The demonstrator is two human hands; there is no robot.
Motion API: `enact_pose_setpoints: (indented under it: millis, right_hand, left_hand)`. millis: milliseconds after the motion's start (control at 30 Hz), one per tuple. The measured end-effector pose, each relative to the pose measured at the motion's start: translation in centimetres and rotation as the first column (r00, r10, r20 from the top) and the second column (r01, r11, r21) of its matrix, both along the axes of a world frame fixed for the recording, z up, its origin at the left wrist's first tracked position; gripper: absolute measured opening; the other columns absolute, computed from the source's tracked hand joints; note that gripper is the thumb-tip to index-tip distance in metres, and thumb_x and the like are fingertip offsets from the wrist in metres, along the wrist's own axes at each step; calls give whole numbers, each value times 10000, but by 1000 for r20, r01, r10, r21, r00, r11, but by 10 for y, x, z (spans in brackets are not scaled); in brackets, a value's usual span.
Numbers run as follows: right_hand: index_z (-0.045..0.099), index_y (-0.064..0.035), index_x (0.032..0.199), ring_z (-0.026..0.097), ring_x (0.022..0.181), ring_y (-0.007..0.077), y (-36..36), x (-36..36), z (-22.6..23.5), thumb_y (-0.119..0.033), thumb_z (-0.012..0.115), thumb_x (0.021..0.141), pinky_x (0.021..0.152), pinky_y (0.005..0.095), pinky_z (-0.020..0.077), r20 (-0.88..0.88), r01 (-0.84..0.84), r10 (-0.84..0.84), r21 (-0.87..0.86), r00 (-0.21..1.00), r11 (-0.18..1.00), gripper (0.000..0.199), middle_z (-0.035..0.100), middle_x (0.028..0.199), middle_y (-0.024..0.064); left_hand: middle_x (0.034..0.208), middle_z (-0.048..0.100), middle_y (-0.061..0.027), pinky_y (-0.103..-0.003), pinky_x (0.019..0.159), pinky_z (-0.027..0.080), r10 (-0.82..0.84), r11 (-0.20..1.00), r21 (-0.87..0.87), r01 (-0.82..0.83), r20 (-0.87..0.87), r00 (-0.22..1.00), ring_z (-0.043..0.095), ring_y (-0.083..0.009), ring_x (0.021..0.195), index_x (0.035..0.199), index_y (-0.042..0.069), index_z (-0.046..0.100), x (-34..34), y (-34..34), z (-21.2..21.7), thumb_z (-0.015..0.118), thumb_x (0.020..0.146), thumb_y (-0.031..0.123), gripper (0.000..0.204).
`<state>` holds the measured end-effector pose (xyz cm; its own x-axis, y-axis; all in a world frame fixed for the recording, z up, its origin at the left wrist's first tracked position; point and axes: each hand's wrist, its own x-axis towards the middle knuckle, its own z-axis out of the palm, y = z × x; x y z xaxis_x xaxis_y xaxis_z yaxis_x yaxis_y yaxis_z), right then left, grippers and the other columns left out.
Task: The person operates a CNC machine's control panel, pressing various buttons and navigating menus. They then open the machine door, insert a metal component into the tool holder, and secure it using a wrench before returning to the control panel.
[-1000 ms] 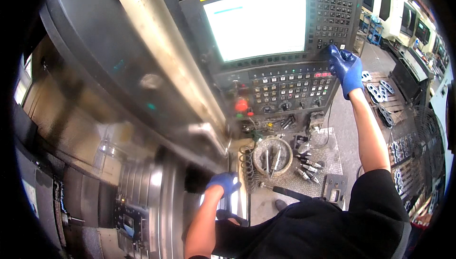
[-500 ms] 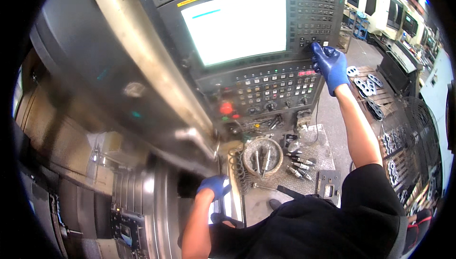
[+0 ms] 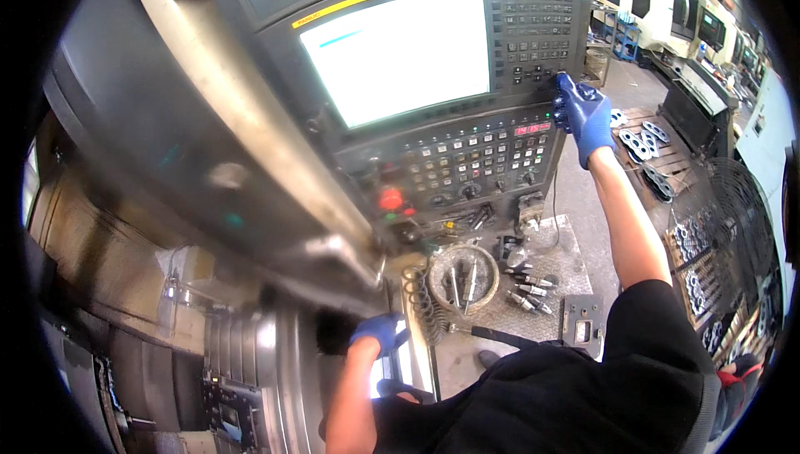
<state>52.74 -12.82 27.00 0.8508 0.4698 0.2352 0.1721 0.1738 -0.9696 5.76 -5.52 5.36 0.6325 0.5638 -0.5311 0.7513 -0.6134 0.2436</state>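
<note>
Head view: right hand (image 3: 586,117) fingers pressing control panel (image 3: 467,154); left hand (image 3: 379,331) prob. gripping door edge (image 3: 414,354); tool tray (image 3: 463,275) below.

Tool bowl (image 3: 463,277) below control panel (image 3: 467,158)

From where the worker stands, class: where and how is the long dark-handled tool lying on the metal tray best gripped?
Grip the dark-handled tool around its black handle, coming from above with the right hand, which now rests on the control panel. The handle lies flat on the tray, pointing right, with bare plate around it; its metal tip lies by the coiled spring.
</note>
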Motion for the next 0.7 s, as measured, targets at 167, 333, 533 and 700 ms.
enact_pose_setpoints:
  millis: [167,333,533,700]
  right_hand:
    - [654,-80,771,542,504,90,-3,-1,-4,-413,732,906,469,244,386,64,11,-12,14,998,1000,368,619,637,13]
    - [699,-29,796,554,530,75,-1,-1,-10,-373,695,938,495,241,404,93,24,-19,-50,996,998,372,629,643,7]
    - [689,-33,762,540,523,75,5,3,-14,-360,705,934,492,246,399,93,33,-29,-42,995,999,370,627,639,11]
    - [691,-21,808,559,549,74,3,2,-9,-349,715,929,516,239,428,94,9,-5,-32,996,999,350,641,667,16]
  left_hand:
    - [1206,657,-178,-448,942,497,-9,999,-34,8,-33,999,617,-389,1100,1225,117,612,9,-3,18,604,886,455,479]
    - [1204,653,-184,-460,941,492,-14,1000,-16,15,20,1000,617,-390,1099,1190,96,611,7,-4,15,585,887,468,480]
    - [1212,646,-188,-465,951,484,-31,999,-8,32,52,998,611,-386,1113,1195,90,605,0,0,-2,580,887,467,487]
    - [1226,641,-183,-468,958,482,-42,999,-23,43,22,999,604,-383,1127,1206,101,606,1,-1,-7,586,891,454,474]
